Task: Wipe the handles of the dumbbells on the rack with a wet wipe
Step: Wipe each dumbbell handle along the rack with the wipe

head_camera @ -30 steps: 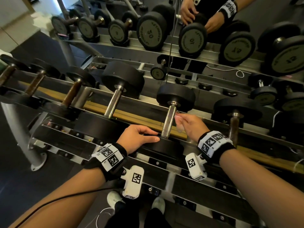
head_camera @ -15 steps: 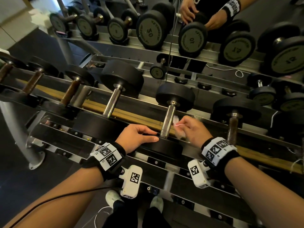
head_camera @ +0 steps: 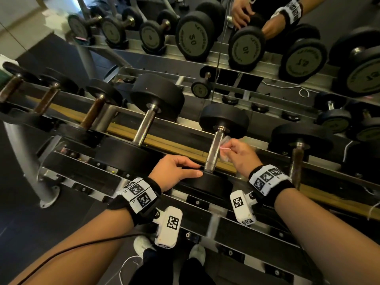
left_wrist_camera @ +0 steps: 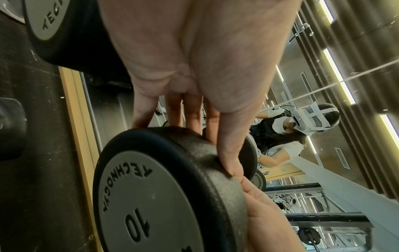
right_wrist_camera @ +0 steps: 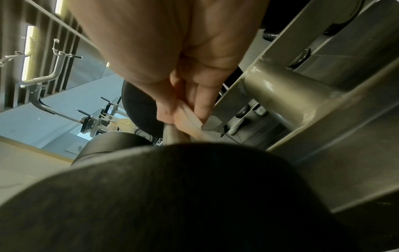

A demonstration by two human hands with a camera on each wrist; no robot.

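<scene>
Head view: right hand (head_camera: 239, 154) pinching wipe (head_camera: 224, 143)

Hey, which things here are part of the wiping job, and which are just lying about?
In use:
wet wipe, pinched by right hand
10 dumbbell handle
left hand, gripping its near head

Lying about:
white cord
mirror

Your head camera looks forward and steeply down over both forearms at the rack (head_camera: 115, 128) and the mirror behind it. Your left wrist camera sits very near, beneath the left hand (left_wrist_camera: 194, 68), facing along the fingers at the dumbbell (left_wrist_camera: 164, 196) end marked 10. Your right wrist camera looks past the right hand (right_wrist_camera: 183, 56) up along the handle (right_wrist_camera: 170, 134). All three views share that one dumbbell.
</scene>
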